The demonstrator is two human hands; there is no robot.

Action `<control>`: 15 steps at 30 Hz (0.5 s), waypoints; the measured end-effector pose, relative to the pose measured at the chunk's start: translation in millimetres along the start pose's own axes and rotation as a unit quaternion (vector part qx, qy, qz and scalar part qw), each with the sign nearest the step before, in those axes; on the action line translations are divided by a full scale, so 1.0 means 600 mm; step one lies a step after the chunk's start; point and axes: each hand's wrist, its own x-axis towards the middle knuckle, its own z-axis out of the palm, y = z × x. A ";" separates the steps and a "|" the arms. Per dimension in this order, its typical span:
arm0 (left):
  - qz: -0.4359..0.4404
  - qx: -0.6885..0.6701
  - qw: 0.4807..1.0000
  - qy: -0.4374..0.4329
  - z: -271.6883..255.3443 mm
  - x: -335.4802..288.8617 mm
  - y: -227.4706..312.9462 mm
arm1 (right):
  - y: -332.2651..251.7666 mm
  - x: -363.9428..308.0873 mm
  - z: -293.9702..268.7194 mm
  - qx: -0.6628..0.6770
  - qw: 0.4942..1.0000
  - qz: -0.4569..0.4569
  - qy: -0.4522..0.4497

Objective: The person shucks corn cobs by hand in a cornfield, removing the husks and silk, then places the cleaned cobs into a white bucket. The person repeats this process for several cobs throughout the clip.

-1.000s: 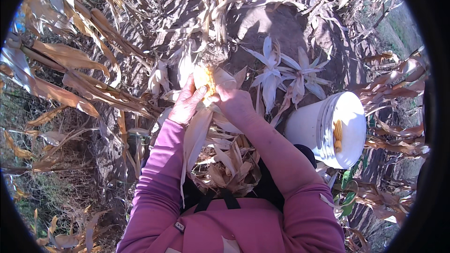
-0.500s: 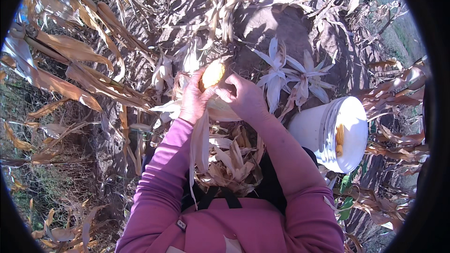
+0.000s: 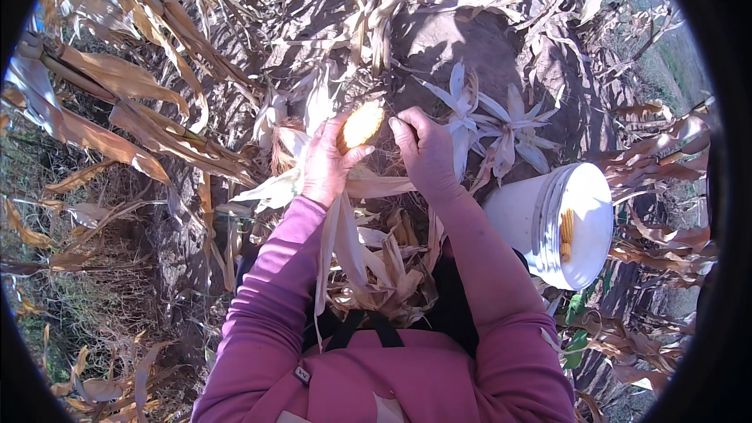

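My left hand [image 3: 323, 166] is wrapped round a yellow corn cob [image 3: 363, 125], its bare kernels bright in the sun. Pale husk leaves [image 3: 346, 244] peeled from it hang below that hand toward my lap. Just right of the cob, and apart from it, my right hand [image 3: 429, 153] is closed with thumb and forefinger pinched together. Whatever thin thing may be between those fingers is too small to make out. A heap of dry husks [image 3: 392, 278] lies at my lap, below both hands.
A white bucket [image 3: 517, 215] lies tipped at my right, its mouth to the right, with a few corn cobs [image 3: 566, 233] inside. Opened pale husks [image 3: 513, 131] rest on the soil beyond my right hand. Dry corn stalks [image 3: 149, 129] lean in from the left.
My right hand has moved away from the cob to the right, its fingers still pinched. The left hand has stayed nearly in place with the cob, more of which now shows.
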 end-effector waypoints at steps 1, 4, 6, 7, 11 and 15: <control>-0.004 0.013 1.000 0.001 0.001 0.000 0.007 | 0.003 0.000 0.001 0.012 1.000 -0.020 0.016; -0.011 -0.016 1.000 -0.021 0.001 -0.003 0.006 | -0.007 -0.008 0.009 -0.003 0.996 -0.085 -0.004; 0.001 -0.003 0.999 -0.039 0.002 -0.003 0.000 | -0.012 -0.014 0.013 -0.047 0.993 -0.099 -0.038; 0.000 -0.012 0.999 -0.046 0.004 -0.005 -0.001 | -0.009 -0.014 0.014 -0.047 0.993 -0.098 -0.036; -0.047 -0.139 0.988 -0.050 0.006 -0.007 0.006 | 0.006 -0.006 0.012 -0.046 0.993 -0.072 -0.078; -0.088 -0.234 0.968 -0.015 -0.017 0.005 0.004 | 0.024 -0.001 -0.011 -0.141 0.979 0.027 -0.146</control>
